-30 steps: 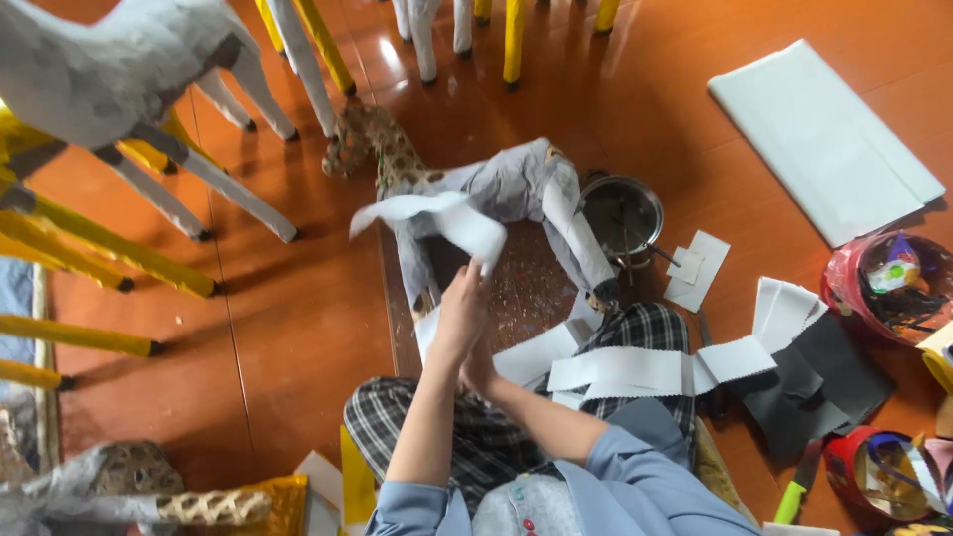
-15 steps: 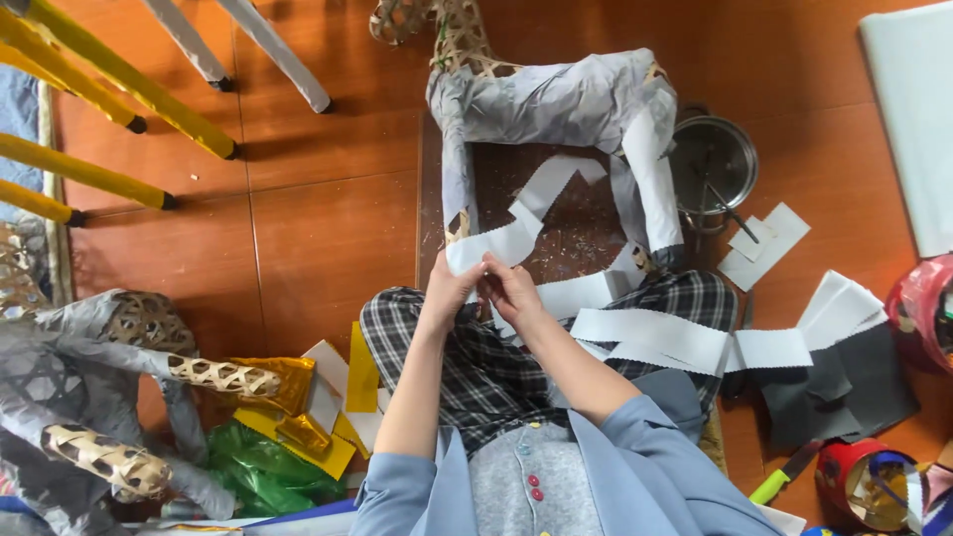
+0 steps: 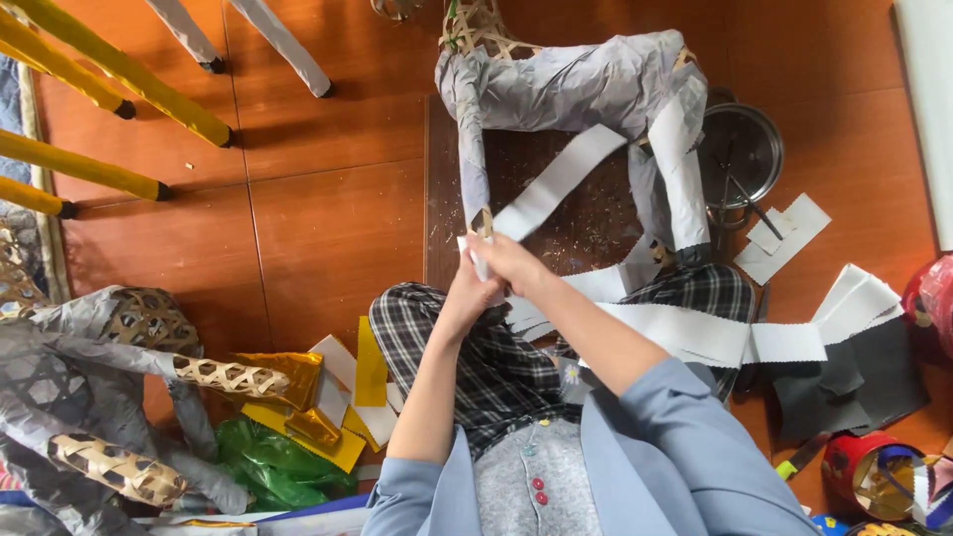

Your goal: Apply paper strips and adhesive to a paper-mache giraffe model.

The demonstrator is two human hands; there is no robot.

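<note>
My left hand [image 3: 467, 290] and my right hand [image 3: 508, 262] meet at the near front leg of a woven bamboo animal frame [image 3: 576, 94] partly covered in grey paper. Both hands pinch the lower end of a white paper strip [image 3: 558, 181] against that leg. The strip runs up and right toward the frame's body. The frame stands on a dark board [image 3: 586, 213] in front of my knees, which are in checked trousers.
More white strips [image 3: 695, 333] lie across my right knee, with grey paper pieces [image 3: 854, 382] beyond. A metal pot [image 3: 740, 154] with a brush stands at the right. Yellow chair legs [image 3: 119, 79], another paper-covered frame [image 3: 89, 397], gold and green foil [image 3: 288, 437] lie left.
The view has tilted down toward my lap. The paper strip, held up in the air a second ago, is now drawn down to the frame's front leg with both hands on it.
</note>
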